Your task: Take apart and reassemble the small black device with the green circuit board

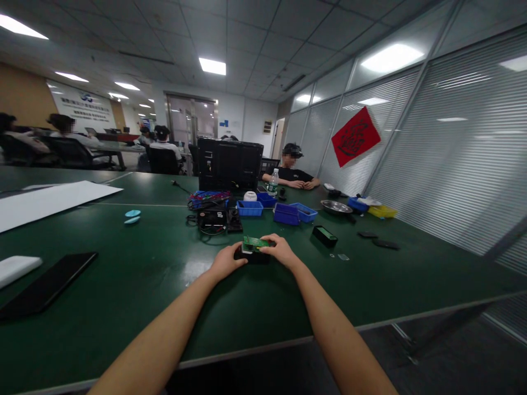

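A green circuit board (254, 242) sits tilted over a black box-shaped case (258, 258) on the table in front of me. My left hand (226, 262) grips the left end of the case between thumb and fingers. With thumb and fingertips, my right hand (281, 250) holds the right side of the circuit board. Something white shows under the board's left end; I cannot tell what it is. To the right lies a second black case (325, 236) with a green board inside it.
Beyond my hands stand a black power unit with cables (212, 219), blue bins (249, 208) and a monitor's back (230, 162). A metal bowl (336, 207) and flat black pieces (386, 244) lie right. At left is a black panel (51, 282). A person (292, 173) sits across the table.
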`<action>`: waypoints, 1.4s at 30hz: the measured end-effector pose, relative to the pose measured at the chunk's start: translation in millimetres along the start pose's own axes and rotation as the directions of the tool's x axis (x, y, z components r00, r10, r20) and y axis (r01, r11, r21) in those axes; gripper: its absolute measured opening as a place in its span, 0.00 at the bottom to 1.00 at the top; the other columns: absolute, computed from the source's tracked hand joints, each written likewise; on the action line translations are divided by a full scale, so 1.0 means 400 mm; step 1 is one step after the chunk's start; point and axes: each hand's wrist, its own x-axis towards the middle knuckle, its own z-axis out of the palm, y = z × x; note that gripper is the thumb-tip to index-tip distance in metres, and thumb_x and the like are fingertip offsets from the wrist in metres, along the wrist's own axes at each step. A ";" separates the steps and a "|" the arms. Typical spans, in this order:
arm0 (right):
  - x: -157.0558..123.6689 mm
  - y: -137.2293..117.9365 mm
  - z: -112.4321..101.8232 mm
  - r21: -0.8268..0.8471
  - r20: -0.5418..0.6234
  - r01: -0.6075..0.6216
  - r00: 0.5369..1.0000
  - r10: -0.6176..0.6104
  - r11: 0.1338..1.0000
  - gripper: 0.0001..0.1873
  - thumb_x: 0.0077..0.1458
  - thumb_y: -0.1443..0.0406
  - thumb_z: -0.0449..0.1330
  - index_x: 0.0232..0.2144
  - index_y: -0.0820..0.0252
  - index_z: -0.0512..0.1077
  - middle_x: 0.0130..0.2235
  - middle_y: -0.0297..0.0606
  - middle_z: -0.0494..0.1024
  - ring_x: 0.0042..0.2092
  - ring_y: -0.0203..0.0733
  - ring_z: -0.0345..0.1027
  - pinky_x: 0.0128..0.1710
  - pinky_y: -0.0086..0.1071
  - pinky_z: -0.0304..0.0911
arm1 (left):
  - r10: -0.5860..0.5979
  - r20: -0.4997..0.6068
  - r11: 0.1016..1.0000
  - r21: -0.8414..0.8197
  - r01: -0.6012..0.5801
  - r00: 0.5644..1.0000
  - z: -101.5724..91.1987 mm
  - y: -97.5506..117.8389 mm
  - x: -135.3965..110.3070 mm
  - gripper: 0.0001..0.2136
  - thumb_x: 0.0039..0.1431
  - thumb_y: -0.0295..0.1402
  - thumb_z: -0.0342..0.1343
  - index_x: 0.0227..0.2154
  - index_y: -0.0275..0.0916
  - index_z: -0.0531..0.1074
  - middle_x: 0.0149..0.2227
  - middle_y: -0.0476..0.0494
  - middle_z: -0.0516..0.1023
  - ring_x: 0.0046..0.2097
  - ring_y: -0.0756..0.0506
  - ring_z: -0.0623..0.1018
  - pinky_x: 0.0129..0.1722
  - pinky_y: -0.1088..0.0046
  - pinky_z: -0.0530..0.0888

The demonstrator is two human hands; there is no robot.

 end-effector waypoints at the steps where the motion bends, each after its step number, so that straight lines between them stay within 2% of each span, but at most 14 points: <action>1: 0.001 -0.001 0.002 -0.017 -0.006 0.001 1.000 -0.001 1.000 0.17 0.39 0.62 0.63 0.36 0.59 0.73 0.38 0.37 0.69 0.38 0.38 0.64 0.36 0.30 0.60 | -0.011 0.004 1.000 0.001 0.011 1.000 -0.001 0.001 0.000 0.28 0.44 0.35 0.58 0.52 0.42 0.62 0.46 0.46 0.73 0.46 0.44 0.71 0.47 0.71 0.65; 4: 0.004 0.005 0.008 -0.079 -0.017 0.014 1.000 -0.015 0.997 0.18 0.38 0.62 0.63 0.36 0.59 0.73 0.38 0.36 0.68 0.38 0.38 0.63 0.36 0.31 0.60 | -0.023 0.008 1.000 0.003 0.023 1.000 -0.001 0.004 0.000 0.29 0.44 0.35 0.58 0.52 0.42 0.61 0.46 0.46 0.73 0.46 0.43 0.71 0.47 0.70 0.65; 7: 0.004 0.014 0.009 -0.126 0.012 0.054 0.999 -0.053 0.991 0.18 0.38 0.62 0.64 0.37 0.58 0.72 0.38 0.36 0.68 0.41 0.39 0.63 0.40 0.32 0.59 | -0.025 0.005 1.000 0.010 0.025 1.000 0.000 0.002 0.001 0.29 0.43 0.36 0.58 0.52 0.42 0.61 0.46 0.45 0.72 0.47 0.43 0.71 0.47 0.71 0.65; 10: 0.002 0.019 0.001 -0.093 0.043 0.064 0.997 -0.060 0.994 0.23 0.40 0.61 0.64 0.42 0.57 0.70 0.42 0.38 0.68 0.44 0.40 0.62 0.43 0.33 0.59 | -0.009 -0.006 1.000 0.022 0.009 1.000 0.003 -0.004 0.003 0.30 0.43 0.36 0.58 0.53 0.42 0.60 0.46 0.45 0.72 0.47 0.43 0.71 0.46 0.72 0.65; 12: 0.001 0.020 -0.006 -0.047 0.018 0.035 0.999 -0.034 0.998 0.26 0.41 0.59 0.62 0.46 0.57 0.67 0.44 0.39 0.68 0.44 0.39 0.62 0.42 0.32 0.59 | 0.008 -0.018 1.000 0.027 -0.007 1.000 0.006 -0.010 0.004 0.31 0.43 0.37 0.58 0.54 0.42 0.59 0.45 0.44 0.73 0.46 0.44 0.72 0.45 0.72 0.66; 16: 0.002 0.022 -0.007 -0.017 -0.020 0.016 1.000 -0.016 1.000 0.24 0.44 0.58 0.60 0.44 0.59 0.68 0.42 0.39 0.70 0.42 0.39 0.64 0.42 0.32 0.59 | 0.026 -0.041 1.000 0.008 -0.026 0.999 0.012 -0.021 0.007 0.32 0.43 0.37 0.58 0.55 0.41 0.57 0.44 0.44 0.73 0.45 0.45 0.72 0.44 0.73 0.66; 20: 0.001 0.026 0.012 -0.053 0.057 0.026 0.998 -0.023 0.998 0.21 0.48 0.57 0.57 0.42 0.62 0.70 0.40 0.40 0.72 0.41 0.39 0.65 0.42 0.32 0.59 | 0.019 -0.038 1.000 -0.007 -0.019 0.999 0.014 -0.023 0.007 0.32 0.44 0.37 0.58 0.55 0.41 0.57 0.45 0.45 0.73 0.45 0.46 0.72 0.44 0.73 0.66; 24: -0.003 0.023 0.030 -0.177 0.151 0.019 0.989 0.008 0.984 0.23 0.46 0.55 0.58 0.44 0.61 0.69 0.44 0.41 0.71 0.45 0.42 0.63 0.45 0.34 0.57 | 0.029 -0.046 0.999 -0.017 -0.029 0.999 0.015 -0.022 0.007 0.31 0.44 0.36 0.58 0.54 0.41 0.58 0.45 0.44 0.72 0.45 0.45 0.72 0.45 0.72 0.66; 28: -0.003 0.021 0.035 -0.263 0.161 0.030 0.987 0.013 0.964 0.22 0.44 0.55 0.60 0.39 0.63 0.69 0.39 0.41 0.72 0.40 0.41 0.65 0.40 0.32 0.59 | 0.026 -0.049 0.998 -0.056 -0.028 0.998 0.018 -0.023 0.009 0.30 0.45 0.33 0.56 0.54 0.40 0.57 0.45 0.44 0.73 0.46 0.46 0.72 0.47 0.72 0.66; 30: 0.000 0.030 0.030 -0.297 0.099 -0.014 0.994 0.046 0.955 0.22 0.44 0.53 0.60 0.38 0.62 0.69 0.38 0.40 0.73 0.39 0.41 0.66 0.38 0.31 0.59 | 0.013 -0.043 0.996 -0.084 -0.017 0.999 0.020 -0.027 0.010 0.30 0.45 0.32 0.56 0.54 0.40 0.57 0.46 0.45 0.72 0.46 0.46 0.71 0.48 0.72 0.65; 33: 0.009 0.060 0.004 -0.368 -0.100 -0.212 0.977 0.188 0.905 0.24 0.44 0.50 0.58 0.39 0.60 0.69 0.40 0.41 0.73 0.40 0.43 0.66 0.37 0.31 0.58 | 0.023 -0.038 0.994 -0.108 -0.027 0.999 0.023 -0.035 0.011 0.30 0.46 0.33 0.56 0.54 0.40 0.57 0.46 0.45 0.72 0.46 0.47 0.72 0.48 0.72 0.66; 37: 0.018 0.112 -0.053 -0.387 -0.338 -0.490 0.864 0.374 0.781 0.28 0.48 0.48 0.52 0.44 0.62 0.67 0.43 0.46 0.72 0.44 0.48 0.66 0.38 0.34 0.59 | 0.036 -0.035 0.993 -0.108 -0.040 0.999 0.025 -0.043 0.012 0.28 0.46 0.33 0.56 0.53 0.41 0.59 0.46 0.45 0.72 0.46 0.47 0.72 0.49 0.71 0.66; 40: 0.021 0.138 -0.085 -0.363 -0.411 -0.586 0.798 0.440 0.724 0.27 0.53 0.50 0.45 0.45 0.64 0.67 0.44 0.50 0.71 0.46 0.50 0.65 0.39 0.36 0.58 | 0.037 -0.037 0.993 -0.114 -0.041 0.999 0.023 -0.041 0.011 0.28 0.47 0.34 0.56 0.53 0.41 0.59 0.46 0.45 0.73 0.46 0.47 0.72 0.49 0.71 0.66; 42: 0.021 0.144 -0.090 -0.361 -0.430 -0.615 0.777 0.460 0.701 0.26 0.53 0.51 0.46 0.46 0.65 0.66 0.44 0.51 0.71 0.45 0.51 0.65 0.39 0.36 0.58 | 0.032 -0.039 0.992 -0.118 -0.036 0.999 0.020 -0.037 0.009 0.28 0.47 0.34 0.55 0.53 0.41 0.59 0.46 0.45 0.73 0.46 0.47 0.72 0.49 0.71 0.65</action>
